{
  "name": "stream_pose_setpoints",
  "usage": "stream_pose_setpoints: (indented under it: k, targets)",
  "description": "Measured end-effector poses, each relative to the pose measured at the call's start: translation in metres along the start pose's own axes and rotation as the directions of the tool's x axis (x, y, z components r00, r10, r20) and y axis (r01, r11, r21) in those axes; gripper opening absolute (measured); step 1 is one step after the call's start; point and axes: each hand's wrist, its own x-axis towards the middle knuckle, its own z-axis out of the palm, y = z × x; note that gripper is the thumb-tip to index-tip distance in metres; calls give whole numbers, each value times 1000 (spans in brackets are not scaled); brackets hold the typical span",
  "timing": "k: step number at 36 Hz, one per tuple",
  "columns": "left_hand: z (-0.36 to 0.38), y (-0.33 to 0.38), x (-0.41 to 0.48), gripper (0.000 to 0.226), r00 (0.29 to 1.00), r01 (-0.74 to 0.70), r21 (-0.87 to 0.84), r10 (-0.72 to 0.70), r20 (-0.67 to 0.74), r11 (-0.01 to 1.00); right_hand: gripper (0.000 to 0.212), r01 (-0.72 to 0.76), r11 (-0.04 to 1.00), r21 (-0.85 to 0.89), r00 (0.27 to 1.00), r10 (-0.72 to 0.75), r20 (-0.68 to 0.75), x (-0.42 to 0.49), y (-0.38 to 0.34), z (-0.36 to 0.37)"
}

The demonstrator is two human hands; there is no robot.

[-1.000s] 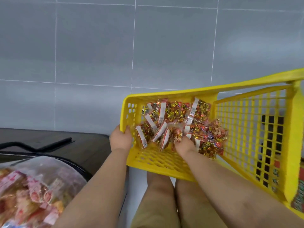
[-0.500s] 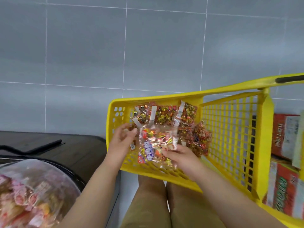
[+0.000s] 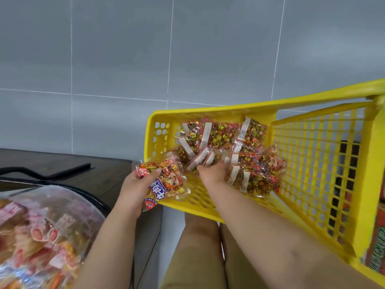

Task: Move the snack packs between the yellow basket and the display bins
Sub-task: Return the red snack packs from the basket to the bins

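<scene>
1. Head cam: grey tiled wall (image 3: pixel 125 59) behind, with a dark bench (image 3: pixel 108 174) on the left next to a clear bag of snacks (image 3: pixel 41 226).
2. Yellow basket (image 3: pixel 212 110) is tipped toward the camera over the person's knees, long side running off to the right.
3. Left hand (image 3: pixel 137 186) grips a snack pack (image 3: pixel 166 184) at the basket's near-left corner, printed face up and skewed.
4. Right hand (image 3: pixel 212 175) is inside the basket, fingers buried in the loose packs (image 3: pixel 218 136). Can't tell if it's gripping any.
</scene>
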Motion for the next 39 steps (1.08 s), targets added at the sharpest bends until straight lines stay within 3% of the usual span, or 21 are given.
stream_pose_setpoints:
  k: [11,14,17,21,23,25,27,31,33,35,37,39]
  targets:
    - [2,-1,-2,21,995,-54,44,58,-77,998,77,-21,979,-201,1000,22,1,26,15,-13]
    - [5,1,-2,17,994,-61,57,66,-90,997,52,17,983,-184,1000,-17,0,16,12,-28]
    - [8,2,-4,17,992,-62,79,70,-103,995,20,71,996,-52,997,-70,16,-7,18,-55]
    - [18,2,-5,12,993,-75,84,82,-81,994,30,41,969,242,972,-95,215,-42,25,-97]
    - [24,2,-7,19,998,-56,60,58,-35,997,19,37,951,306,910,-159,384,-54,23,-105]
    - [29,2,-9,37,998,-22,33,20,60,999,19,77,956,284,842,-215,495,-62,20,-102]
    - [33,1,-12,55,984,-2,-8,3,177,1000,26,168,962,215,821,-257,510,-67,15,-90]
    - [32,-1,-15,66,968,-47,27,38,249,999,26,284,934,219,760,-358,543,-70,6,-65]
    - [28,-2,-13,67,977,-65,70,49,209,995,16,270,940,207,773,-340,535,-60,4,-56]
    - [23,-3,-11,55,988,-69,74,58,146,995,23,144,959,245,849,-247,467,-42,1,-52]
    - [17,-4,-9,47,993,-80,64,74,96,995,23,145,968,205,942,-198,269,-18,-4,-51]
    - [11,-6,-7,49,996,-82,60,80,48,995,30,223,975,3,971,-223,83,8,-6,-49]
